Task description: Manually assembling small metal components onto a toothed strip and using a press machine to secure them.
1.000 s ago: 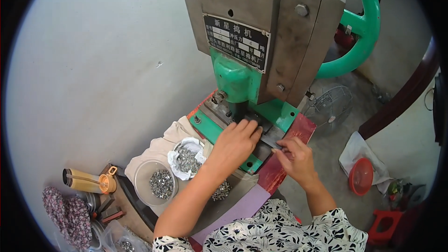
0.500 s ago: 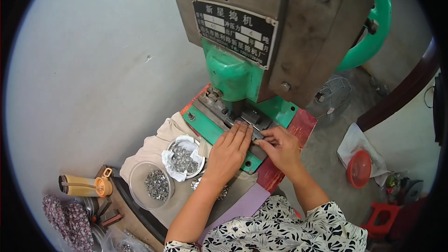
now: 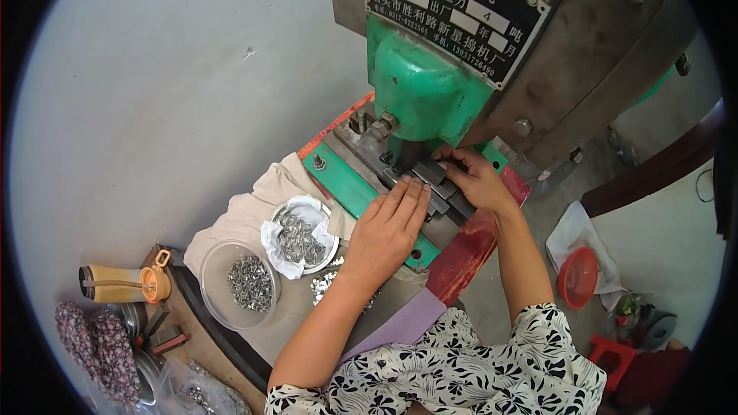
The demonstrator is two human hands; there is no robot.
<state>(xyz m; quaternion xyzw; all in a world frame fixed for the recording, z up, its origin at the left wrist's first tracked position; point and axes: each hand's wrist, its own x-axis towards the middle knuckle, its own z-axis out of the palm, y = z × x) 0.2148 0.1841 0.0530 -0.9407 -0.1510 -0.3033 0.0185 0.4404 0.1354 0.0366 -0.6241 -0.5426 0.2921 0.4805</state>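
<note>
A green and grey punch press stands before me, its dark steel die block on the bed under the ram. My left hand lies with fingers stretched out, the fingertips touching the near left edge of the die. At the far right side of the die is my right hand, its fingers bent and closed near the block. What they hold, if anything, is hidden. Left of the press, a paper-lined metal bowl holds thin silvery pieces. Beside it a clear plastic tub contains small metal parts.
More shiny bits lie on the beige cloth below my left forearm. A yellow bottle and a flowered cloth are at the left. A red basin and a red stool stand on the floor at the right.
My right hand has moved from the near side of the die to its far right side. My left hand stays at the die. The whole view has shifted, bringing the press closer.
</note>
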